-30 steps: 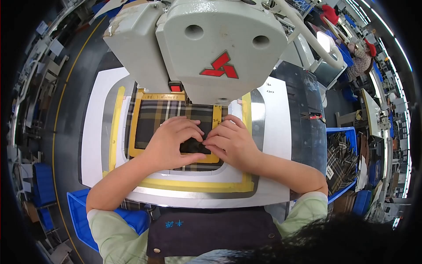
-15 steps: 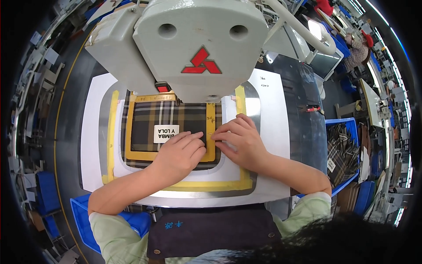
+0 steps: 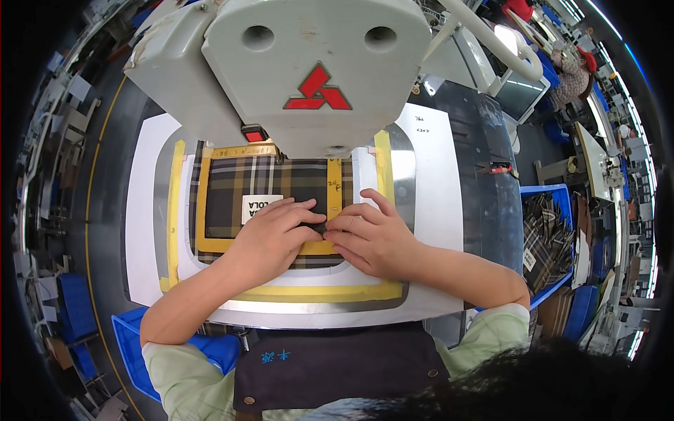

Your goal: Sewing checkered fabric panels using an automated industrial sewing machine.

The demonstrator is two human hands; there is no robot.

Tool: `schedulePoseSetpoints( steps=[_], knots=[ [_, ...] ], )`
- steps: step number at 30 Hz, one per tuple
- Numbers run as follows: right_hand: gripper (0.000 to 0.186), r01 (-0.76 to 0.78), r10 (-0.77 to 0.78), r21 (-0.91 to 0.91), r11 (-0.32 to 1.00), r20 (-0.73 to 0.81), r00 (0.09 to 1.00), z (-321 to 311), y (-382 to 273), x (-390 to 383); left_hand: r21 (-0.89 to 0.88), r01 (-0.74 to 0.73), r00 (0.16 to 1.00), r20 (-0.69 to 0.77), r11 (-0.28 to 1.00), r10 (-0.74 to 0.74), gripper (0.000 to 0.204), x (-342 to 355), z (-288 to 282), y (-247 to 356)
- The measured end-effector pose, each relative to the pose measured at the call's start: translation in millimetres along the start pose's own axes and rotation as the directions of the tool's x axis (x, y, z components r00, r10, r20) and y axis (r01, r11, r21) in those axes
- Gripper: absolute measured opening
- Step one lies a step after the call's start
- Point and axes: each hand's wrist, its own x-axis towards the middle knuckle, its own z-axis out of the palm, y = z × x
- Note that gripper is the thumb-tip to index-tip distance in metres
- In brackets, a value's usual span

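Note:
A yellow rectangular frame (image 3: pixel 202 193) lies on brown plaid fabric (image 3: pixel 228 175) beneath the head of a sewing machine (image 3: pixel 316 42). A white label (image 3: pixel 254 209) rests on the fabric, partly covered by my left hand (image 3: pixel 270 235). That hand lies palm down with fingers stretched toward the frame's lower right corner. My right hand (image 3: pixel 375 238) comes from the other side, its fingers apart and their tips on the right bar of the frame. The fingertips of both hands nearly meet at the frame's inner edge.
A white sheet (image 3: pixel 435 210) with yellow tape (image 3: pixel 316 293) surrounds the work. At right stands a blue bin (image 3: pixel 562 191) of plaid pieces; another blue bin (image 3: pixel 130 351) is at lower left. A small red-handled tool (image 3: pixel 501 168) lies on the dark table (image 3: pixel 491 224).
The frame and fabric have shifted slightly toward me and left. My left hand has slid left and nearer, covering more of the label. My right hand has moved nearer, toward the frame's lower corner.

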Motion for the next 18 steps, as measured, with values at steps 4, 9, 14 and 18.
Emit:
schedulePoseSetpoints(
  steps=[4,9,14,18],
  knots=[
    [0.025,0.118,-0.117,-0.100,0.988,0.018,0.993,4,-5,0,-0.093,0.090,0.996,0.028,0.992,-0.088,0.020,6,-5,-2],
    [0.031,0.105,-0.092,-0.140,0.985,0.092,0.992,6,-12,1,0.083,0.035,0.998,-0.046,0.996,-0.031,0.025,20,-5,-10],
    [0.033,0.120,-0.108,-0.180,0.976,0.074,0.991,8,-16,1,0.144,0.042,0.998,-0.059,0.989,-0.034,0.030,19,0,-12],
    [0.034,0.179,-0.164,-0.229,0.957,0.084,0.983,7,-16,2,0.158,0.029,0.999,-0.049,0.987,-0.021,0.031,18,-1,-12]
  ],
)
